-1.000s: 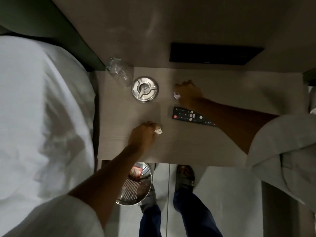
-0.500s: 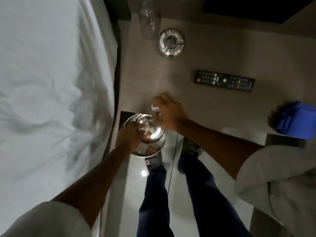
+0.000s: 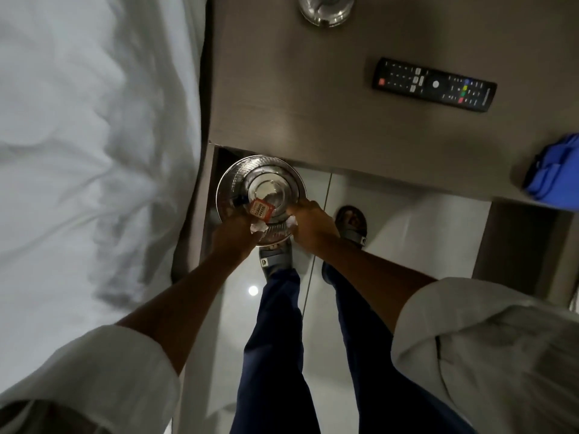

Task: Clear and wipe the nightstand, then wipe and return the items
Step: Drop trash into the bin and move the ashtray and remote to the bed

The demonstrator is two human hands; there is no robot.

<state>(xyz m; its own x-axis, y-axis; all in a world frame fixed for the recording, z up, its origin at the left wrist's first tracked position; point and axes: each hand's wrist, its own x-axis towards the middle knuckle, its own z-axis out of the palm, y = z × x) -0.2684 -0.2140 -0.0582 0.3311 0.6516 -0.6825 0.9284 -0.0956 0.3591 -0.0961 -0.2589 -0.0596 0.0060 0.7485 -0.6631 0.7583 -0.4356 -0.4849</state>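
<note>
The beige nightstand (image 3: 313, 120) carries a black remote (image 3: 434, 84), a round metal ashtray (image 3: 326, 9) cut off by the top edge, and a blue cloth (image 3: 554, 177) at its right corner. Below its front edge stands a round metal trash bin (image 3: 232, 183) on the floor. Both hands hover over the bin's near rim. My left hand (image 3: 233, 234) pinches a crumpled white paper scrap (image 3: 258, 227). My right hand (image 3: 311, 228) holds another small white scrap (image 3: 293, 221) at its fingertips. A red-and-white packet (image 3: 260, 209) lies inside the bin.
A bed with a white sheet (image 3: 94, 151) fills the left side, close against the nightstand. My legs in dark trousers and sandals (image 3: 352, 225) stand on the glossy white floor (image 3: 407, 245) right behind the bin.
Both hands left the nightstand top with their paper scraps and dropped to the bin. The view tilted down, so the glass and most of the ashtray went out of sight.
</note>
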